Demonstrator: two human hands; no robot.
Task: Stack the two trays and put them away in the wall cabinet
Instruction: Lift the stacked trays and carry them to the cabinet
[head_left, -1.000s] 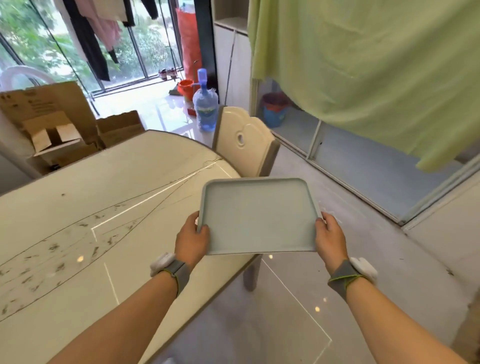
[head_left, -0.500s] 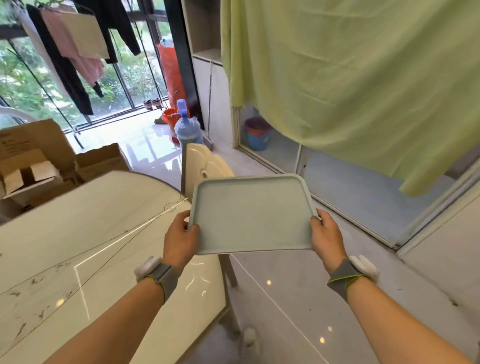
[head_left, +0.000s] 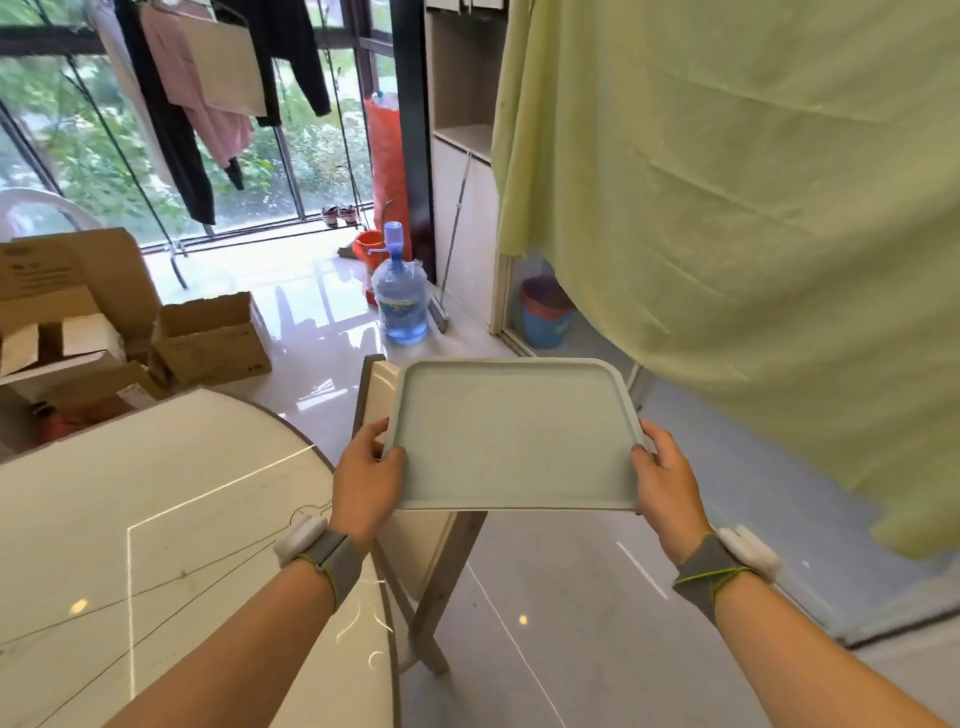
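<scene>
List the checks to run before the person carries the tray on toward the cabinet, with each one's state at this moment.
1. Both hands on the tray: ok; left hand and right hand grip its opposite short edges.
2. Tray level: ok, roughly flat and empty on top.
3. Two trays stacked: cannot tell; only one surface shows.
4. Clear of the table: ok, held in the air to its right.
5. Path ahead: not ok; a chair stands right below and a green curtain hangs close on the right.
6. Wall cabinet open: cannot tell; none identifiable.
</scene>
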